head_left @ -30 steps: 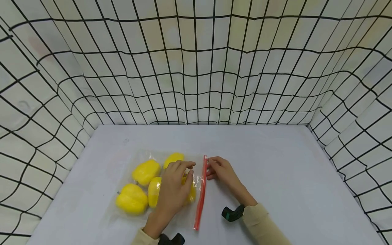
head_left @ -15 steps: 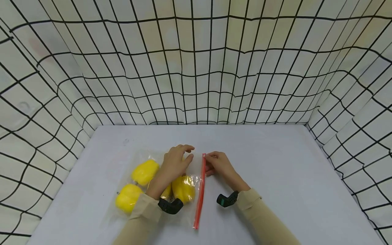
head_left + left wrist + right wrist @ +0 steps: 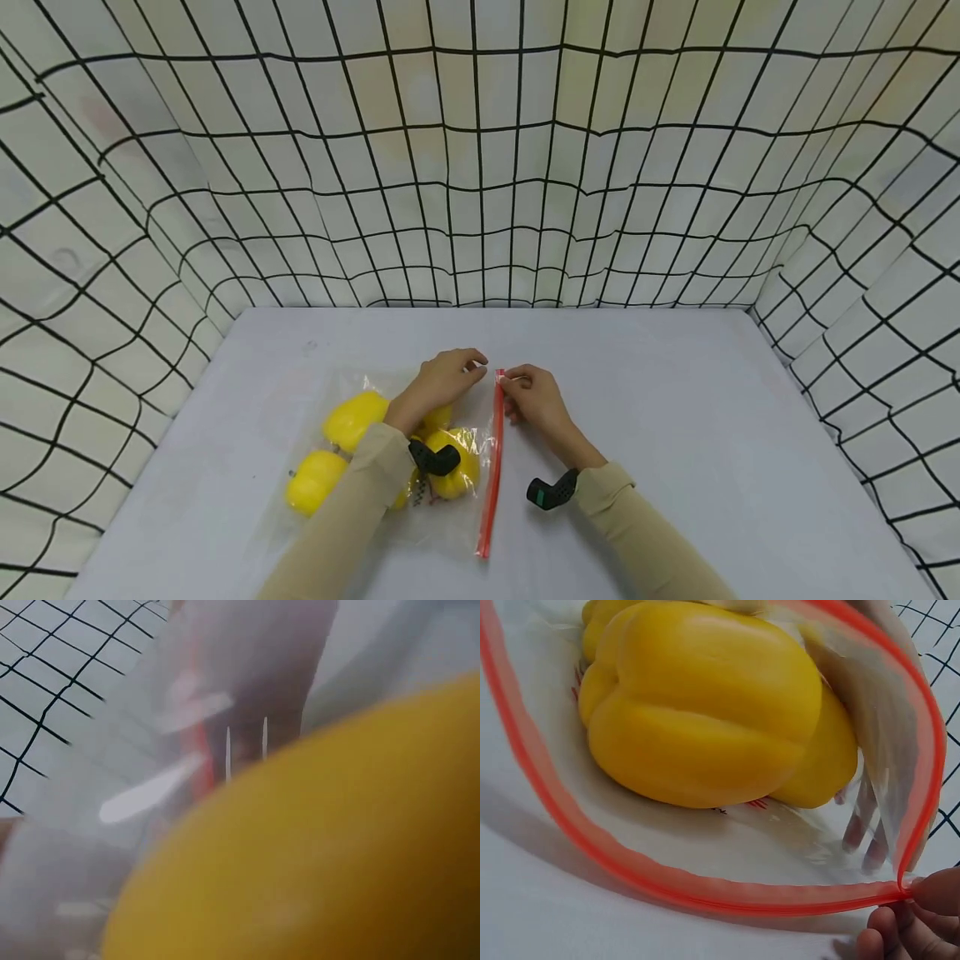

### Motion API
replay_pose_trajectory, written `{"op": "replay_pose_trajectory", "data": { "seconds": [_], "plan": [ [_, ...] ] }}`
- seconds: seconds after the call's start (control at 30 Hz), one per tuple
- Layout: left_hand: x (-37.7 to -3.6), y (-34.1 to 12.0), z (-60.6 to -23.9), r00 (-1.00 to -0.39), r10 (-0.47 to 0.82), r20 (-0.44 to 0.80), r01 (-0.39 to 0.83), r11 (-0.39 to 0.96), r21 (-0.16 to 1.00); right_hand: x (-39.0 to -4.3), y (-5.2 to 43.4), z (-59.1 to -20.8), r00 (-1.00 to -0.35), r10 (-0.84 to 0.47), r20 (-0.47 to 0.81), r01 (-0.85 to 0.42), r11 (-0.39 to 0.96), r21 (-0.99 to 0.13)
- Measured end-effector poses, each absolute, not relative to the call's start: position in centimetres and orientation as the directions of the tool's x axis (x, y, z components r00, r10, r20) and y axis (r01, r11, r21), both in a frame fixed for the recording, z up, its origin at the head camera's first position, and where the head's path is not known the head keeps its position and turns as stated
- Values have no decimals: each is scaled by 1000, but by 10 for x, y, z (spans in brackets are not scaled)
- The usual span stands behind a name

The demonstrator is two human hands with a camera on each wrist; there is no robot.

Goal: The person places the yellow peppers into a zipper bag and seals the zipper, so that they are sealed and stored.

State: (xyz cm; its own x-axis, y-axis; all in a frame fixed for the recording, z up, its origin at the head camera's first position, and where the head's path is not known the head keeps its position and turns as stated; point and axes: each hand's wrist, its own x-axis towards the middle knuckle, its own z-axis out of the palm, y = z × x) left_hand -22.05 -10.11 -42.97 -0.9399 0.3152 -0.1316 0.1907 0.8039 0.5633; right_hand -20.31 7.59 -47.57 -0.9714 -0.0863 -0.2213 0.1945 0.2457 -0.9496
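Clear zip bag (image 3: 450, 500) lies on the desk (image 3: 675, 433), left of centre, yellow peppers (image 3: 352, 421) inside. Its film is hard to make out in the head view; the left forearm covers part of the bag and at least one pepper. Left wrist view is mostly a blurred yellow pepper — little else readable. Red zip strip (image 3: 491, 467) runs along the bag's right edge; right wrist view shows the mouth gaping, one big pepper (image 3: 705, 705) just inside. Right hand (image 3: 534, 398) pinches the strip's far end w/ curled fingertips (image 3: 937, 892). Left hand (image 3: 442, 379) rests on the bag's far corner, fingers bent — probably gripping the film, but can't tell. Grid-patterned walls (image 3: 480, 167) surround the desk.
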Motion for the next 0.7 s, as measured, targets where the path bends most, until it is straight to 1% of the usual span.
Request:
{"op": "replay_pose_trajectory", "data": {
  "seconds": [0.27, 0.37, 0.53, 0.7],
  "plan": [
    [-226, -101, -437, -932, 348, -101, 206, 738, 642, -197, 75, -477, -991, -84, -104, 77, 275, -958],
    [-226, -101, -441, -932, 354, -75, 226, 731, 644, -196, 75, -477, -993, -84, -79, 51, 288, -956],
    [-227, -99, -443, -930, 366, -27, 259, 708, 657, -195, 75, -476, -995, -83, -58, 30, 304, -952],
    [-226, -97, -445, -931, 366, -12, 265, 695, 668, -196, 75, -477, -995, -84, -54, 25, 316, -949]
  ]
}}
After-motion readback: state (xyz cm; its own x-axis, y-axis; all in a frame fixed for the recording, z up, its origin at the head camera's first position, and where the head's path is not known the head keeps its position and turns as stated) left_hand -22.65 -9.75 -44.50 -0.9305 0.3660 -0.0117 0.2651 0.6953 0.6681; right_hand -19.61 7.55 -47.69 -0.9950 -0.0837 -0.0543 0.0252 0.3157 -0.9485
